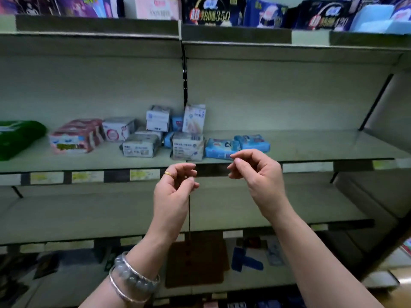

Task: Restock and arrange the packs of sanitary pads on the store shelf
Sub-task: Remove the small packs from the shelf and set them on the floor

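Several packs of sanitary pads lie loosely on the middle shelf (311, 150). A pink pack (75, 136) is at the left, and grey-white packs (141, 144) sit in the middle. One white pack (194, 118) stands upright at the back, and two light blue packs (238, 146) lie at the right of the group. My left hand (175, 190) and my right hand (255, 172) hover just in front of the shelf's front edge, below the blue packs. Both have loosely curled fingers and hold nothing.
A green pack (17, 136) lies at the far left of the same shelf. The top shelf (235, 34) carries dark blue, purple and pink packs. Below is a bare shelf (89, 214). The bottom level holds a brown flat item (198, 263) and small packs.
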A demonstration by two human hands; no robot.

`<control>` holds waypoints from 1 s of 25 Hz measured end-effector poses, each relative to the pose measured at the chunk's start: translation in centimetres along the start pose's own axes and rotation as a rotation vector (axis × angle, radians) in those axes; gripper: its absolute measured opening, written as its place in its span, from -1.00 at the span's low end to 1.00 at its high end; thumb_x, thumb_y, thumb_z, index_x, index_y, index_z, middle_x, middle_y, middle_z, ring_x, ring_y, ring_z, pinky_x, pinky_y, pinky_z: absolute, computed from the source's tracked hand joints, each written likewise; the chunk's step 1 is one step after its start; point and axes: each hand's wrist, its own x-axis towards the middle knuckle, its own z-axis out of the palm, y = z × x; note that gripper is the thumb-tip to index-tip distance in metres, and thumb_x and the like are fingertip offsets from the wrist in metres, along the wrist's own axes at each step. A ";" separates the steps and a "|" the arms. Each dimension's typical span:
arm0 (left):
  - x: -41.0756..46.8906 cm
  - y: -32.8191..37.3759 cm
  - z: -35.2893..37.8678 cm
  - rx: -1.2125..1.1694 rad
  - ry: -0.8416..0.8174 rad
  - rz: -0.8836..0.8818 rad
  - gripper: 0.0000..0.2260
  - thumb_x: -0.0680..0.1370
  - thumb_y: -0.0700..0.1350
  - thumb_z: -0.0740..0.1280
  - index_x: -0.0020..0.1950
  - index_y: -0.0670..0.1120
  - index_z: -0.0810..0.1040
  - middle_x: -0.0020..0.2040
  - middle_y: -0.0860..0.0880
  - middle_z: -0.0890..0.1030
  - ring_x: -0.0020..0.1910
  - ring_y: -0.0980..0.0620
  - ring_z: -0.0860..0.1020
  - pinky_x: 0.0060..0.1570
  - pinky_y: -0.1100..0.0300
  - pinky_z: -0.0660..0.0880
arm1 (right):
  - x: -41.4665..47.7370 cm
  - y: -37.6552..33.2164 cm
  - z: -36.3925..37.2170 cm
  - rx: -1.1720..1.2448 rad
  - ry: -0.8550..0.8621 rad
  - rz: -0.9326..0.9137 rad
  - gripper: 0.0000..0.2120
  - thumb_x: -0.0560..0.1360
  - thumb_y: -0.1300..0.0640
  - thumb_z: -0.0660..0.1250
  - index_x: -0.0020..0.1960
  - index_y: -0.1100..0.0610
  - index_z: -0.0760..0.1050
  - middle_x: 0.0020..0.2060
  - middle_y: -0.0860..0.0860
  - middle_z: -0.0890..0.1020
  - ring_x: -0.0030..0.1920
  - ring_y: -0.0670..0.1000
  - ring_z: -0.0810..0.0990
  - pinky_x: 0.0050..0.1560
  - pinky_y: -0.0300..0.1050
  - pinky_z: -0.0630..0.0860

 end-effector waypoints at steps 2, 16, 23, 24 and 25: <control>1.9 -0.2 1.7 0.019 0.025 0.004 -0.78 0.52 -0.39 0.21 -0.05 -0.11 0.53 -0.13 -0.09 0.56 -0.20 0.07 0.53 -0.18 0.37 0.51 | 2.7 0.7 -1.3 0.009 -0.014 -0.013 -0.75 0.52 0.41 0.23 -0.17 0.10 0.53 -0.34 0.01 0.59 -0.33 -0.11 0.57 -0.23 -0.27 0.55; 14.4 -5.5 7.2 0.122 0.000 -0.039 -0.75 0.51 -0.42 0.21 -0.12 -0.07 0.53 -0.12 -0.05 0.59 -0.16 0.05 0.55 -0.22 0.43 0.51 | 15.3 10.5 -4.2 -0.401 -0.123 0.133 -0.87 0.48 0.28 0.33 -0.09 0.06 0.52 -0.15 0.01 0.59 -0.12 -0.06 0.55 -0.12 -0.34 0.42; 23.4 -7.6 4.8 0.158 -0.038 -0.021 -0.70 0.52 -0.39 0.23 -0.17 0.02 0.51 -0.15 0.04 0.57 -0.20 0.06 0.53 -0.26 0.36 0.48 | 22.5 15.8 -1.6 -0.817 -0.415 0.289 -0.24 0.38 0.07 0.48 0.45 0.14 0.18 0.35 0.13 0.34 0.36 0.07 0.33 0.32 -0.13 0.30; 24.2 -7.7 4.5 0.172 -0.055 -0.014 -0.70 0.51 -0.40 0.23 -0.18 0.02 0.51 -0.16 0.05 0.57 -0.24 0.12 0.53 -0.27 0.40 0.48 | 23.4 16.6 -1.3 -0.904 -0.490 0.321 -0.14 0.35 0.03 0.50 0.49 0.12 0.10 0.38 0.13 0.30 0.38 0.10 0.29 0.35 -0.08 0.29; 24.8 -7.9 4.2 0.184 -0.075 -0.014 -0.70 0.51 -0.40 0.24 -0.18 0.02 0.51 -0.17 0.06 0.57 -0.29 0.18 0.54 -0.28 0.45 0.46 | 24.0 17.2 -1.0 -0.986 -0.567 0.348 -0.05 0.32 0.00 0.52 0.51 0.10 0.02 0.40 0.14 0.26 0.40 0.12 0.26 0.36 -0.05 0.28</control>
